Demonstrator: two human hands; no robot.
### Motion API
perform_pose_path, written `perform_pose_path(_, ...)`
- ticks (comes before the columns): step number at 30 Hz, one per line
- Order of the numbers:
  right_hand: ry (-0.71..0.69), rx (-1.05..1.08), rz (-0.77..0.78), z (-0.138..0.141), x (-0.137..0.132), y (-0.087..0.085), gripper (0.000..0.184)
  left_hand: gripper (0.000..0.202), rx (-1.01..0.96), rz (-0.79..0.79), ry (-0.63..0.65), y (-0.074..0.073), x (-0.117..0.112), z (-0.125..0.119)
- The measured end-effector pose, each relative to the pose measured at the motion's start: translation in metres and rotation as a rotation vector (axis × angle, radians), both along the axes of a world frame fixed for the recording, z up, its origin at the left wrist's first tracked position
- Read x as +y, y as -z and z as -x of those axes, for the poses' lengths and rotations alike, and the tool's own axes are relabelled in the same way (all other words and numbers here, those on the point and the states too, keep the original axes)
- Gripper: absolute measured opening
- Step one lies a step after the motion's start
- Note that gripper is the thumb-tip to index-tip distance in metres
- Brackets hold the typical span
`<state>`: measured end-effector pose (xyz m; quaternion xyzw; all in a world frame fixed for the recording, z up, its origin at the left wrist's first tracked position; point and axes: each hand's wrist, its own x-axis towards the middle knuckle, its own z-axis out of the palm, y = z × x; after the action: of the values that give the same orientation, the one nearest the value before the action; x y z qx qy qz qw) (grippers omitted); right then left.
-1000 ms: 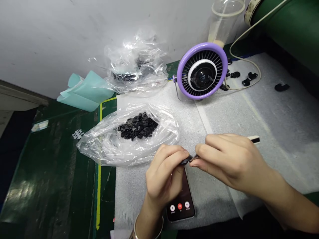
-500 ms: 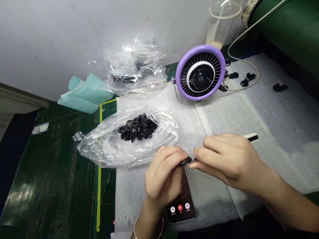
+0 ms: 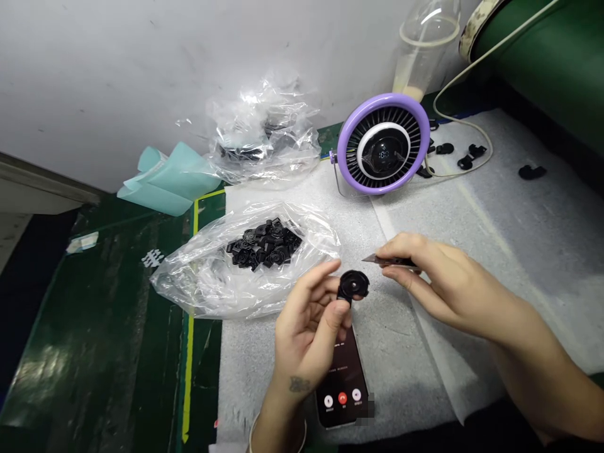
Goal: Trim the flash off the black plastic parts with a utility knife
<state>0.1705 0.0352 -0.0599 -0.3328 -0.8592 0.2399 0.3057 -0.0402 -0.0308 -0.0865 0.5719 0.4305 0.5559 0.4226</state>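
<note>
Green covering on the worktop [image 3: 97,352] runs under a white foam sheet [image 3: 533,264] that carries most of the items. At the back, near the wall, stand a purple-ringed desk fan [image 3: 383,143] and a plastic cup [image 3: 425,56]. To the left of the fan lie a second clear bag [image 3: 264,141] of dark items and a mint-green sheet [image 3: 170,179].

A clear plastic bag [image 3: 202,283] lies open at centre left, holding a heap of black plastic parts [image 3: 263,244]. Several similar loose black parts [image 3: 531,172] lie at the far right of the foam, well apart from the bag; whether these are finished cannot be told. The heap in the bag is not used up, so most of the parts in view remain there. A phone [image 3: 342,393] lies face up below the hands, showing a call screen.

The left hand [image 3: 306,333] holds one round black part [image 3: 353,285] up above the phone, its grip closed, thumb and fingers pinching the part's lower edge. The right hand [image 3: 453,283] is near it, its grip closed on a small knife [image 3: 391,260], blade pointing left and not touching the part.
</note>
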Motion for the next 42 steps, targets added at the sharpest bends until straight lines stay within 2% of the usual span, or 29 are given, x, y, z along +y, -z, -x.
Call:
perform_pose_path(5,-0.117,0.052,-0.071,-0.005,-0.001,-0.007,0.029,0.031,-0.013,0.004,0.008,-0.002,-0.002,0.002)
perform_pose_path(7,-0.162,-0.003,-0.121,-0.006,-0.002,-0.011,0.025,0.032,0.012,-0.008,0.004,-0.001,-0.002,0.004)
perform_pose_path(10,-0.146,-0.101,-0.221,-0.004,-0.004,-0.013,0.012,0.034,0.063,-0.036,0.012,0.001,-0.001,0.005)
perform_pose_path(16,-0.092,-0.175,-0.360,-0.001,-0.003,-0.011,0.019,0.040,0.121,-0.070,0.025,0.001,0.000,0.005)
perform_pose_path(23,-0.097,-0.133,-0.372,-0.002,-0.004,-0.008,0.018,0.043,0.109,-0.010,0.016,0.001,-0.002,0.005)
perform_pose_path(34,-0.084,-0.154,-0.417,0.001,-0.003,-0.008,0.023,0.043,0.168,-0.053,0.020,0.001,-0.003,0.007)
perform_pose_path(42,-0.116,-0.127,-0.396,0.000,-0.003,-0.009,0.023,0.040,0.206,-0.087,0.047,0.002,0.000,0.007)
